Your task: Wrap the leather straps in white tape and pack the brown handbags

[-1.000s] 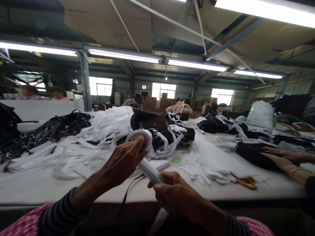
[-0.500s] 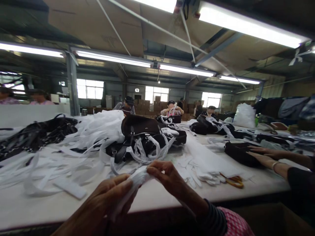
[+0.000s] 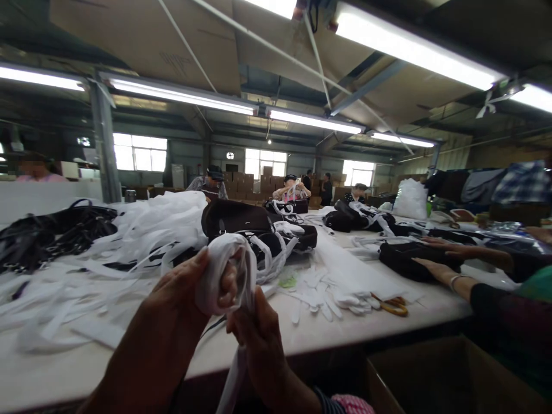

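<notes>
Left hand [image 3: 172,310] is clutching the white strip [image 3: 224,259] bunched on top; right hand [image 3: 254,333] is pinching its tail, hanging straight down.

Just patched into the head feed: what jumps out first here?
Front and centre, the left hand and right hand grip a white wrapping strip bunched between them. Behind them, a heap of white strips and a dark brown bag cover the table. At right, a co-worker's hands press on a black bag.
</notes>
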Available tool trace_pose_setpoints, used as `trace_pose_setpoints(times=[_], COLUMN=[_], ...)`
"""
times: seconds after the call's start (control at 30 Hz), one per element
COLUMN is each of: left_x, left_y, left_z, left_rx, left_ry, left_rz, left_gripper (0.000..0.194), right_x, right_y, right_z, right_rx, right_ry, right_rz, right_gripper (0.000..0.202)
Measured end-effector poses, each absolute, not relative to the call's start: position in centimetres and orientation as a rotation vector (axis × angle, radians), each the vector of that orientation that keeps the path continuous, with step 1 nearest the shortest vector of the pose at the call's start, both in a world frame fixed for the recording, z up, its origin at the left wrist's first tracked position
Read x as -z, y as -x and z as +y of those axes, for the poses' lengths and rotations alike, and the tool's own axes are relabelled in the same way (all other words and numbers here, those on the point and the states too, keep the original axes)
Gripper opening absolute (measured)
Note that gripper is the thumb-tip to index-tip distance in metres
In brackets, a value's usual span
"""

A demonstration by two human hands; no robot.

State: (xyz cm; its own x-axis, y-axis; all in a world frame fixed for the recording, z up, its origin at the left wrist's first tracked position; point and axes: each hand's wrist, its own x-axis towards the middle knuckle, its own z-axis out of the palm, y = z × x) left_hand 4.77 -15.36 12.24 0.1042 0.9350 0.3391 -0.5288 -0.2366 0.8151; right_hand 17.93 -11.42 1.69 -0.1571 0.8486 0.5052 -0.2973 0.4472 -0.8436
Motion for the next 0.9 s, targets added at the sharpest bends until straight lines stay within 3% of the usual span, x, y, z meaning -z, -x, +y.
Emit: trace_pose_setpoints(times=[0.2,0.43,0.57,0.63,0.7,0.8,0.9], left_x=[-10.9,-3.7,0.6,1.5,1.7,1.8,2.7], left_y=[-6.1,-6.4,-6.1,-5.8,-5.5,-4.9,-4.4], left_z=[-13.3,-8.1,-6.6,-6.8,-7.2,-7.7,-7.4], left_rx=[-1.519,-1.464,-1.224,-1.074,-0.911,-0.651,-0.568], left_ry=[-1.480,-2.327,-2.732,-2.799,-2.803,-2.741,-2.731], left_rz=[0.705,1.228,1.222,1.161,1.153,1.223,1.246], left_gripper=[0.033,0.023,0.006,0.009,0.019,0.051,0.063], right_x=[-1.0,1.2,2.0,1.9,1.4,0.5,-0.5], right_y=[-18.7,-21.4,-24.1,-25.9,-27.7,-30.0,-31.5], right_z=[-11.1,-9.5,-9.0,-8.9,-8.6,-7.6,-6.3], right_rx=[-1.829,-2.262,-2.138,-2.086,-2.054,-1.942,-1.591], right_ry=[0.341,0.315,0.626,0.800,0.894,0.974,1.101], right_rz=[-1.249,-1.217,-1.256,-1.377,-1.525,-1.703,-1.943], right_gripper=[0.045,0.053,0.045,0.046,0.046,0.049,0.036])
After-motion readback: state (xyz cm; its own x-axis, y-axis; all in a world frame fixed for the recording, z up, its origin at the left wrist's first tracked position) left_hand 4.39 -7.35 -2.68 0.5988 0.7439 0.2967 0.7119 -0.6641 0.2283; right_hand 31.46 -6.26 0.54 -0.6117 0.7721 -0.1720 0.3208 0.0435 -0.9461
